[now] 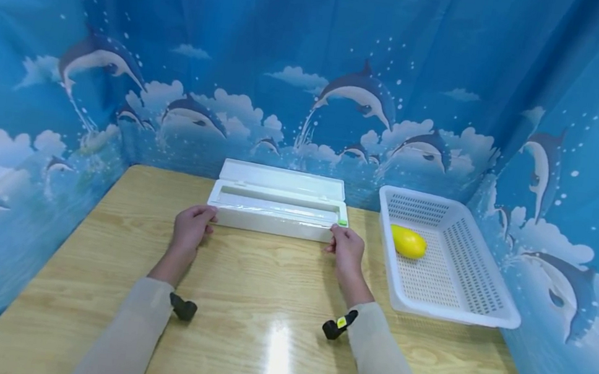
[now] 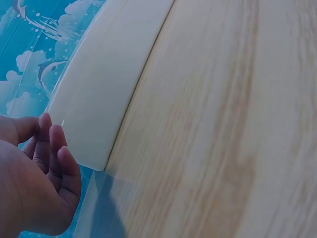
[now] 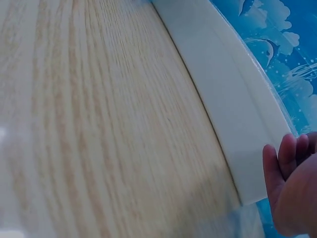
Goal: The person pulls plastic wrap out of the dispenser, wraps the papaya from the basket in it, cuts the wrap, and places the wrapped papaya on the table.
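Observation:
A long white cling film dispenser [image 1: 272, 226] lies at the back of the table with its lid [image 1: 282, 179] raised. Clear, shiny cling film [image 1: 268, 209] stretches along its front top edge. At the left front corner my left hand [image 1: 190, 228] pinches the film's edge between thumb and index finger, the other fingers loosely bent. My right hand [image 1: 347, 249] pinches it at the right front corner, beside a small green slider [image 1: 342, 222]. In the right wrist view, the thumb is hidden behind the right hand's fingers [image 3: 287, 157].
To the right stands a white perforated plastic basket [image 1: 452, 313] with a yellow mango-like fruit [image 1: 408, 243] inside. The wooden table [image 1: 240, 304] meets a blue dolphin-print curtain [image 1: 273, 34] at the back and sides.

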Demonstrator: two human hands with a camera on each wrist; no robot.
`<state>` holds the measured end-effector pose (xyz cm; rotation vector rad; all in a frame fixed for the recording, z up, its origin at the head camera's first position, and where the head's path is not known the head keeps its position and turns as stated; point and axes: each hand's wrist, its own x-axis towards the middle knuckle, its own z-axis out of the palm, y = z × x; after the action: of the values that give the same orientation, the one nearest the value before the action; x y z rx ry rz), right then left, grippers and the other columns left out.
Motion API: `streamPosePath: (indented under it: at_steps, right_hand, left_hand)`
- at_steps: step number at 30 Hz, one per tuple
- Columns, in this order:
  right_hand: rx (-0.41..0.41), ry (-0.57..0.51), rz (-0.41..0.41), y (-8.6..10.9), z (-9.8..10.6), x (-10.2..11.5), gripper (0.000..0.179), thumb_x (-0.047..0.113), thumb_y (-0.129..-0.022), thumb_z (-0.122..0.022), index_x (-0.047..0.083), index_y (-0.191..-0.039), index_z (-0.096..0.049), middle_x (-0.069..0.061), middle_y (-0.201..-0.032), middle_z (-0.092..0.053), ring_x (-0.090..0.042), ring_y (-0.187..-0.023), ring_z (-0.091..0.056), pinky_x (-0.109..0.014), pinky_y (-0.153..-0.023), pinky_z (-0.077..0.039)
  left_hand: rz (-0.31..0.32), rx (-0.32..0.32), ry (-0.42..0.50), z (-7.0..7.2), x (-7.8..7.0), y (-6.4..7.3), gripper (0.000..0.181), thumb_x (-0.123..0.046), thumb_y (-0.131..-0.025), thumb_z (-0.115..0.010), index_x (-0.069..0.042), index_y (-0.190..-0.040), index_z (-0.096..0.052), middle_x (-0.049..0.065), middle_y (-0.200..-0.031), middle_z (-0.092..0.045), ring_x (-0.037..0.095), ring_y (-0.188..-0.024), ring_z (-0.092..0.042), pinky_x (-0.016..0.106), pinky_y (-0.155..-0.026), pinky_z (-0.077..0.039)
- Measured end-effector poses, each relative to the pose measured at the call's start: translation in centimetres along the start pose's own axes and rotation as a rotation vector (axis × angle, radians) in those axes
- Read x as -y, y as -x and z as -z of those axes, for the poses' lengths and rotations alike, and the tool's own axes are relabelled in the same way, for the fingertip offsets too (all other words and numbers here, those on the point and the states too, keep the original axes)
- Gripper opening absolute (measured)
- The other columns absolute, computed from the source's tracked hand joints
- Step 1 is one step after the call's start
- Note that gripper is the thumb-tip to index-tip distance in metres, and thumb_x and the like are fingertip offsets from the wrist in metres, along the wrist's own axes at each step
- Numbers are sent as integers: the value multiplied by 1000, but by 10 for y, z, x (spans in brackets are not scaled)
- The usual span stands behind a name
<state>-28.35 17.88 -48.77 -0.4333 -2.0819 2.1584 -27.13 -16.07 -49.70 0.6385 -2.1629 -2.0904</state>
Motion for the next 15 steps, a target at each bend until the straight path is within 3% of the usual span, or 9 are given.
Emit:
streamPosePath:
  at_steps: [8,15]
  right_hand:
    - [-22,85,71,-3,-3,9,25,21,-97,-64,-2,-86,-63,-3,-72,-56,-13,-58,-57,-22,-54,-52]
    - [-20,88,63,-6,-4,16,23,19,-96,-65,-3,-89,-64,-1,-69,-56,-11,-53,-55,-23,-53,-52]
  left_hand:
    - [-23,12,-21,3,-9,-4,32,-33,-101,-60,-10,-122,-67,-4,-94,-66,18,-84,-63,27,-69,-54]
    - [-39,33,-34,4,-22,-6,32,-32,-100,-61,-9,-121,-68,-6,-91,-67,10,-71,-58,27,-58,-49]
